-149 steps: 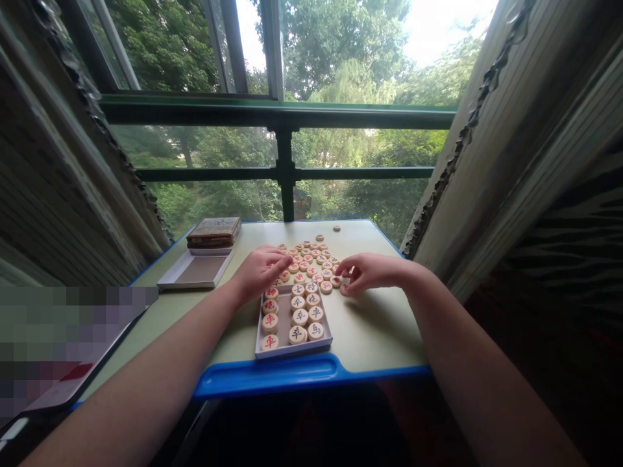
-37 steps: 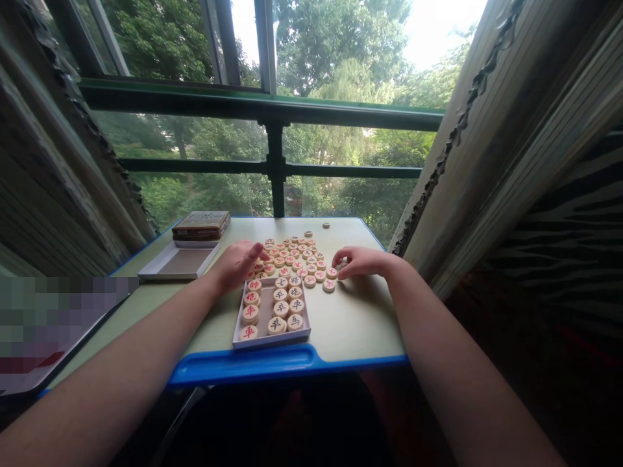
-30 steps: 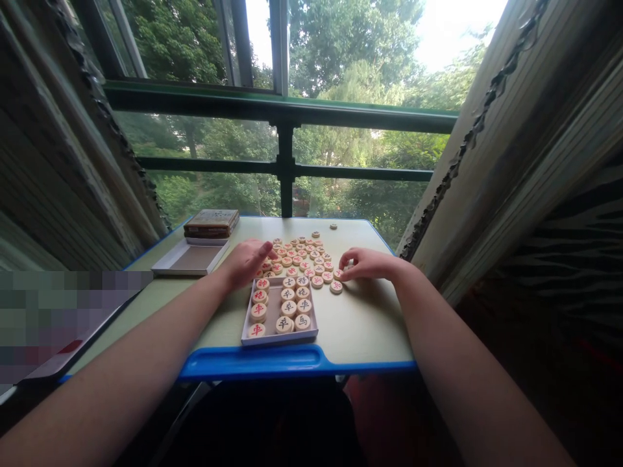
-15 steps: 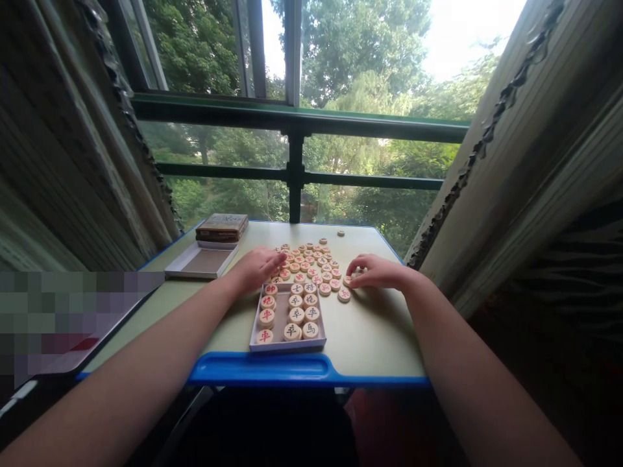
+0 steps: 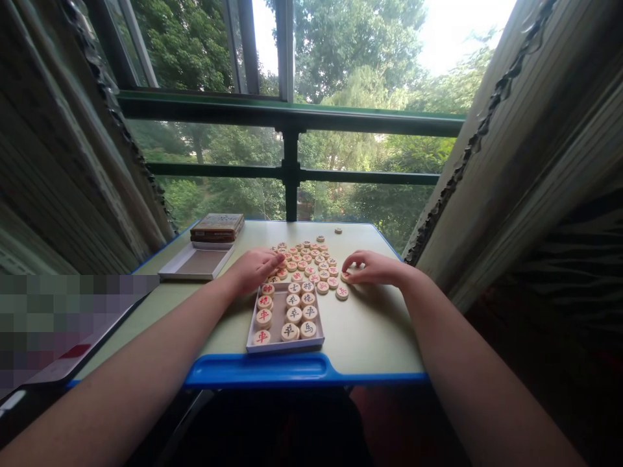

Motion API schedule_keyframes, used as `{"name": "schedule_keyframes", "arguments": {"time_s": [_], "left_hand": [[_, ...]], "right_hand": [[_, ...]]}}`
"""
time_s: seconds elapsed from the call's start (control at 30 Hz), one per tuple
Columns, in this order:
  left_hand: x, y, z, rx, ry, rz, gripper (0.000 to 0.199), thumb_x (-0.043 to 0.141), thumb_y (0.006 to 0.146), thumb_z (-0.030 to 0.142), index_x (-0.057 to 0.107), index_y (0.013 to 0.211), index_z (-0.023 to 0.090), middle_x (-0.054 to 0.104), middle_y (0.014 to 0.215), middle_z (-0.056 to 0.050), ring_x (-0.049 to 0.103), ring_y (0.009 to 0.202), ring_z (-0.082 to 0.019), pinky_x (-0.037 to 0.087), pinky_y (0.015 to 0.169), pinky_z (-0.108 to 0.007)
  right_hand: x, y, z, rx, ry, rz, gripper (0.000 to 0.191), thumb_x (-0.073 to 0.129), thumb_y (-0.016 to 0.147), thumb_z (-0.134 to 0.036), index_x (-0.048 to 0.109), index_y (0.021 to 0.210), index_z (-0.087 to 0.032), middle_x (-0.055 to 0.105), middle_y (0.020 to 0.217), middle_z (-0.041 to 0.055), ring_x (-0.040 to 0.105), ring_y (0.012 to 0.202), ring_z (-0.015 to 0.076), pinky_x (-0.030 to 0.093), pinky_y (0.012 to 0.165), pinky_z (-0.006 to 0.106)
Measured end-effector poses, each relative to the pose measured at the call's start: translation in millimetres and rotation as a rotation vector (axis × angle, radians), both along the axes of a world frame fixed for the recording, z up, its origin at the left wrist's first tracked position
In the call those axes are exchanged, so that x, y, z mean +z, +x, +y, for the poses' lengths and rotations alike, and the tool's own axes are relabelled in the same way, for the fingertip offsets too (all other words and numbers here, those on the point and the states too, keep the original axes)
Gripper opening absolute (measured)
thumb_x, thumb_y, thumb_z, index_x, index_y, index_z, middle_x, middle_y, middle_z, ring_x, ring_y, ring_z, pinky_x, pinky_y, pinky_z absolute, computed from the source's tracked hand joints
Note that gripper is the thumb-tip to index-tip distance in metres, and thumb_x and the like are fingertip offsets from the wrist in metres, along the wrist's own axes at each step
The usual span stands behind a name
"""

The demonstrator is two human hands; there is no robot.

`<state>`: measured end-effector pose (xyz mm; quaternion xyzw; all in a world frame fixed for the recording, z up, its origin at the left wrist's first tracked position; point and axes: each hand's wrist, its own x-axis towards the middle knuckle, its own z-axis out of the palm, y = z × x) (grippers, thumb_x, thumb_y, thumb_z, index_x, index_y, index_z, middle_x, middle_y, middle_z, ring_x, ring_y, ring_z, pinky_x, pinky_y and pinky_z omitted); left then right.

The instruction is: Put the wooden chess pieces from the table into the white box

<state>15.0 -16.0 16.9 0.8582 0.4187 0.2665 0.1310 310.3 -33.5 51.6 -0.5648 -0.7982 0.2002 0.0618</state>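
Note:
Round wooden Chinese chess pieces with red and black characters lie spread on the table between my hands. My left hand rests at the left edge of this spread, fingers stretched out and touching or just above the pieces; its thumb side is partly hidden. To the right, my right hand has its fingers curled down with the tips around one Chinese chess piece on the tabletop. A shallow open box stands nearest me, holding a column of red pieces at its left and two columns of black pieces at its right.
A second shallow tray lies at the back left, beside a stack of boxes or books. Two loose pieces lie near the far edge. The table has a blue rim, with a window and curtains around it.
The whole view has shifted slightly. Both hands stay at nearly the same places against the pieces, and the pieces in the box look unchanged.

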Motion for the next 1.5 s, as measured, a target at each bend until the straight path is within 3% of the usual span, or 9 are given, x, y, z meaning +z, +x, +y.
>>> {"name": "schedule_keyframes", "arguments": {"time_s": [0.1,0.2,0.33,0.53,0.63,0.83,1.03,1.33,1.5], "left_hand": [[-0.2,-0.5,-1.2,0.01,-0.052,-0.021,0.07,0.019,0.085,0.061,0.072,0.079,0.016,0.07,0.089,-0.01,0.061,0.089,-0.023,0.044,0.081,-0.032],[-0.1,0.3,-3.3,0.059,-0.097,-0.012,0.076,0.014,0.083,0.063,0.071,0.084,0.014,0.07,0.086,-0.011,0.062,0.082,-0.023,0.044,0.074,-0.032],[1.3,2.6,-6.0,0.063,-0.094,-0.001,0.075,0.015,0.083,0.064,0.07,0.077,0.014,0.068,0.078,-0.01,0.061,0.076,-0.022,0.044,0.071,-0.031],[0.6,1.8,-4.4,0.101,-0.056,-0.012,0.069,0.018,0.085,0.06,0.07,0.076,0.015,0.068,0.074,-0.009,0.06,0.074,-0.021,0.042,0.068,-0.029],[-0.8,1.5,-2.9,0.115,-0.094,-0.012,0.068,0.02,0.085,0.059,0.07,0.074,0.015,0.068,0.073,-0.008,0.06,0.069,-0.019,0.042,0.064,-0.028],[-5.1,0.7,1.5,0.155,-0.078,-0.089,0.059,0.026,0.086,0.053,0.069,0.077,0.015,0.069,0.075,-0.006,0.06,0.066,-0.016,0.042,0.059,-0.025],[-3.0,2.6,0.3,0.213,-0.02,-0.137,0.051,0.032,0.085,0.048,0.07,0.082,0.014,0.068,0.067,-0.005,0.059,0.062,-0.016,0.042,0.058,-0.025],[0.5,-4.9,5.0,0.298,0.077,-0.259,0.043,0.035,0.085,0.041,0.069,0.083,0.015,0.07,0.088,-0.007,0.062,0.084,-0.018,0.044,0.077,-0.028],[-11.0,-11.4,23.8,0.357,0.111,-0.223,0.034,0.038,0.083,0.033,0.067,0.086,0.015,0.07,0.088,-0.008,0.062,0.085,-0.02,0.045,0.079,-0.03]], "right_hand": [[0.4,-0.2,1.2,0.045,0.029,0.016,0.028,0.063,0.068,-0.032,0.07,0.094,-0.025,0.06,0.105,0.0058,0.056,0.094,0.0212,0.043,0.081,0.027],[0.6,0.2,1.4,0.005,-0.008,0.062,0.031,0.065,0.067,-0.029,0.069,0.097,-0.025,0.061,0.106,0.0054,0.056,0.095,0.0214,0.044,0.078,0.027],[1.6,-0.8,-1.7,-0.001,-0.049,0.154,0.032,0.065,0.068,-0.033,0.068,0.099,-0.024,0.061,0.107,0.0055,0.057,0.092,0.0211,0.046,0.076,0.028],[5.8,-17.4,-11.9,0.178,0.061,0.07,0.017,0.065,0.068,-0.031,0.073,0.083,-0.028,0.061,0.108,0.0025,0.045,0.109,0.0263,0.035,0.095,0.038],[0.8,-28.3,-12.9,0.191,0.127,0.123,0.017,0.065,0.07,-0.033,0.073,0.084,-0.026,0.062,0.105,0.0034,0.045,0.108,0.0259,0.033,0.095,0.039],[-21.1,-45.6,-5.2,0.146,0.431,0.249,0.02,0.062,0.074,-0.033,0.072,0.088,-0.024,0.062,0.104,0.0054,0.043,0.103,0.0241,0.034,0.093,0.041],[-25.9,-52.8,-6.2,0.227,0.413,0.148,0.015,0.061,0.075,-0.03,0.073,0.085,-0.027,0.063,0.103,0.0033,0.043,0.099,0.0232,0.035,0.091,0.041],[-26.7,-56.1,-5.8,0.183,0.507,0.157,0.017,0.055,0.079,-0.023,0.071,0.086,-0.023,0.065,0.099,0.0051,0.045,0.096,0.0226,0.037,0.089,0.039],[-28.0,-53.6,-4.0,-0.007,0.6,0.074,0.03,0.049,0.08,-0.018,0.065,0.105,-0.022,0.064,0.102,0.0064,0.047,0.093,0.0238,0.038,0.087,0.039]]}}
